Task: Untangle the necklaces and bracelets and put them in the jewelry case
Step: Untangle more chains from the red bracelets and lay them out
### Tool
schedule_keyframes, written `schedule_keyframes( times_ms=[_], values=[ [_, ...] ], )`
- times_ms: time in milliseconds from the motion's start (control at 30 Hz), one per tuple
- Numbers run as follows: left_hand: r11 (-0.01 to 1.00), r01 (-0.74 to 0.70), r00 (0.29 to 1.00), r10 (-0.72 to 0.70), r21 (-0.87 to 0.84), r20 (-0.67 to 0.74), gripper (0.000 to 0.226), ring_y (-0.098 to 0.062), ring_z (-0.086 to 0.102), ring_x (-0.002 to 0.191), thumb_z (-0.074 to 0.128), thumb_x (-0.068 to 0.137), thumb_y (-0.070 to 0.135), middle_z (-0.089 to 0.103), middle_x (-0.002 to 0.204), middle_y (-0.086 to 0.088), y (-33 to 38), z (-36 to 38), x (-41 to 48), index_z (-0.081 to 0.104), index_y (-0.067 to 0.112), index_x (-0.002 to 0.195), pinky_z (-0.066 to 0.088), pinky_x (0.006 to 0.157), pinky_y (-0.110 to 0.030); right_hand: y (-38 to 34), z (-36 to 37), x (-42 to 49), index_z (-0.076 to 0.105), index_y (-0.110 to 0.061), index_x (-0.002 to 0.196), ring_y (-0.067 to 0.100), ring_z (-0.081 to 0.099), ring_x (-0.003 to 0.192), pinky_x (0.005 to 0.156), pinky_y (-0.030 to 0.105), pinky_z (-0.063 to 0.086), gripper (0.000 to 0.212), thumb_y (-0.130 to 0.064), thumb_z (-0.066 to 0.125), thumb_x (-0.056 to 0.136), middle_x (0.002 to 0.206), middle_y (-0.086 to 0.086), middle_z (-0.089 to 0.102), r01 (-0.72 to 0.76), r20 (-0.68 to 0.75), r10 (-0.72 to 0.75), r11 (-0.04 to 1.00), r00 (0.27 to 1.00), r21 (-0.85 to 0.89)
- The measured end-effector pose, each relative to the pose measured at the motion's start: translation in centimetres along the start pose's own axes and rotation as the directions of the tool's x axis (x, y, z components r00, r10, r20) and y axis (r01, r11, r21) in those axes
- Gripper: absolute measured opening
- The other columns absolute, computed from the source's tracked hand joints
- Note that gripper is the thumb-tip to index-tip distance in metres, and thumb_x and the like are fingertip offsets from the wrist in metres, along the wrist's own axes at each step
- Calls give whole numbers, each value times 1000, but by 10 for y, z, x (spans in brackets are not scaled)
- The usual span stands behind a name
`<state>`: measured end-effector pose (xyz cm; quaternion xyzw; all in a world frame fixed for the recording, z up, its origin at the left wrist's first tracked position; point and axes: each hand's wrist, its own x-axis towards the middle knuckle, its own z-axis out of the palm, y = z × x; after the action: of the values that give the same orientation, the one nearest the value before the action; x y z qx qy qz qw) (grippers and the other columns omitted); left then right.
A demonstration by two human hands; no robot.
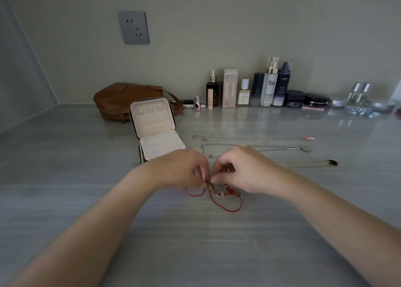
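A: What do the fingers do?
B: Both hands are closed in a pinch. The left hand [184,169] and the right hand [245,171] meet at the centre of the frame, and their fingertips [213,180] grip the top of a knot of bracelets [217,194]. The knot rests on the grey table [195,243], just below the hands.
A: How does the knot look?
B: Thin red cords in loops, with small metal pieces and white beads mixed in the middle.
A: And the jewelry case [155,130]?
B: It stands open, up and left of the hands, with its base partly behind the left hand. The lid shows three small knobs and a gathered pocket. A flat cream panel covers the base.
A: Other jewelry?
B: Right of the case an upper necklace [249,137] and a lower necklace [271,146] lie stretched out, apart from each other.
A: Any writing?
B: On a dark bottle [282,84] at the wall, upper right, I read "L'OREAL". A white bottle [269,87] beside it has a big "H"; the rest is too small. A brown bag [121,97] sits behind the case.
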<state>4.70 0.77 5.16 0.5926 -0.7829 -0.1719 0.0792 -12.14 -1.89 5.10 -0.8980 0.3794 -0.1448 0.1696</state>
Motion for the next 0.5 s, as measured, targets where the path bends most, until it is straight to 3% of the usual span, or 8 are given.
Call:
schedule_keyframes(
  times_ms=[133,267,367,500],
  values=[
    [996,-10,1000,12,85,-16,11,-6,49,74,64,81,24,50,72,18,4,4,1,65,22,92,39,64,-16,7,12,-4,70,-28,84,8,55,72,67,28,46,12,-37,63,82,75,-10,61,10,-95,-13,1000,995,-28],
    [995,2,1000,-2,96,6,12,-11,51,78,60,85,24,49,72,15,8,1,-2,65,19,94,41,66,-23,1,20,-10,67,-27,80,7,52,69,64,29,44,21,-48,65,76,69,-10,57,20,-113,-27,998,993,-61],
    [996,4,1000,-5,88,9,13,-11,53,76,60,86,23,53,69,15,8,-3,-4,67,15,93,41,64,-18,-3,25,-8,68,-26,81,10,49,72,62,25,38,13,-38,63,79,65,-13,50,-2,-143,-16,992,990,-126],
    [996,18,1000,-18,83,1,15,-14,57,77,58,86,22,59,73,10,8,-6,-6,69,12,91,45,68,-24,2,20,-11,69,-26,76,9,56,70,66,25,45,8,-27,62,78,68,-13,60,-11,-113,0,995,994,-96]
  ],
)
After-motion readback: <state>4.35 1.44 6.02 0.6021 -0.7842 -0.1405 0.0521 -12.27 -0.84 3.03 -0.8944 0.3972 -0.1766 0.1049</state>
